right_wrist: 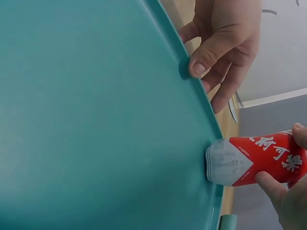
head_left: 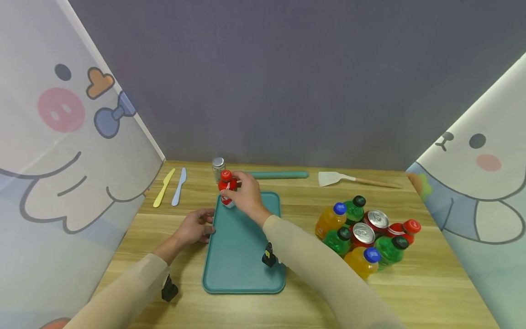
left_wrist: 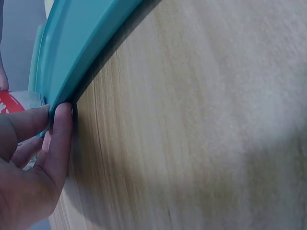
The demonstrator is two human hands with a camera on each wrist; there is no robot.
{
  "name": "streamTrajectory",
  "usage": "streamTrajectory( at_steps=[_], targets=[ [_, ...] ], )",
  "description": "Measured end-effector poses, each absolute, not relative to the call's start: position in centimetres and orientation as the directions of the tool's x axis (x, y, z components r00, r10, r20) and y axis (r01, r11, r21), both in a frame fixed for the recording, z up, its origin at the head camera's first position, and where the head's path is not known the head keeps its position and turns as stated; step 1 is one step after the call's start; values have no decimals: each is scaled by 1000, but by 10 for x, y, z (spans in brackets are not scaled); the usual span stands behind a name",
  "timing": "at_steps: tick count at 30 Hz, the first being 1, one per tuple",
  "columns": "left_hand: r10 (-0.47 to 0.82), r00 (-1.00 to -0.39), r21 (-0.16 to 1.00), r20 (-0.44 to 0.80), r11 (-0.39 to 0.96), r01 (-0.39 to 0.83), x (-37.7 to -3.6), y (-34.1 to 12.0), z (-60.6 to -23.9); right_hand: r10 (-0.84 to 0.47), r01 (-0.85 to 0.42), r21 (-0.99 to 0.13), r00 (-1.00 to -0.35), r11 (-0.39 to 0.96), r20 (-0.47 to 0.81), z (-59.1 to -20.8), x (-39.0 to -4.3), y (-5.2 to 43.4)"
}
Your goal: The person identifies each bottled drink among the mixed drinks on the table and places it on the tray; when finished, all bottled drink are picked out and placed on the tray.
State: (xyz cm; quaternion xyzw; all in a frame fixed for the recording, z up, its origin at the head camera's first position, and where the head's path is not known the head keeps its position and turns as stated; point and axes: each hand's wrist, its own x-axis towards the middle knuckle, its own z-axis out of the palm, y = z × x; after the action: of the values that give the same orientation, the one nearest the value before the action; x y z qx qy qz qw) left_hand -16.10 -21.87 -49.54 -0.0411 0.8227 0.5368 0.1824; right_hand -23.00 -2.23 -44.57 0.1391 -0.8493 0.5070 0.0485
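Red-labelled bottle (head_left: 227, 186) is held at the tray's 11 o'clock corner; white Chinese characters are shown on the label, the last two read as 可樂, the start less clear. Small print on the label's pale lower part can't be read. Labels on the drinks cluster (head_left: 363, 234) at the tray's 3 o'clock (bottles, two cans) are too small to be read. Silver-lidded jar (head_left: 219, 163) at the bottle's 11 o'clock is partly hidden by it; near end of the teal rod (head_left: 279, 175) at the tray's 12-1 o'clock is covered by the right hand (head_left: 248, 192). Right hand is cut off by the frame edge in the right wrist view. Grip: bottle is pinched by the right hand, thumb and fingers on opposite sides, spread only to its width. Tray (head_left: 242, 256) rim is pinched at 10 o'clock by the left hand (head_left: 196, 227), thumb and fingers nearly closed; whether weight is taken can't be told.
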Motion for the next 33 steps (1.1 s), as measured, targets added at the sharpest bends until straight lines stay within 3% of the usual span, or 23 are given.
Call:
streamTrajectory(
  at_steps=[16,24,33],
  targets=[
    [123,-925,866,-359,414,-281,-162,-219,-495,-264,-243,-842,-956,482,125,-439,-229,-23],
    [121,-925,865,-361,415,-283,-162,-220,-494,-334,-170,-844,-943,509,-12,-418,-219,-18],
    [132,-923,869,-360,408,-281,-162,-221,-497,-399,-212,-818,-917,535,-24,-391,-199,-1]
  ],
)
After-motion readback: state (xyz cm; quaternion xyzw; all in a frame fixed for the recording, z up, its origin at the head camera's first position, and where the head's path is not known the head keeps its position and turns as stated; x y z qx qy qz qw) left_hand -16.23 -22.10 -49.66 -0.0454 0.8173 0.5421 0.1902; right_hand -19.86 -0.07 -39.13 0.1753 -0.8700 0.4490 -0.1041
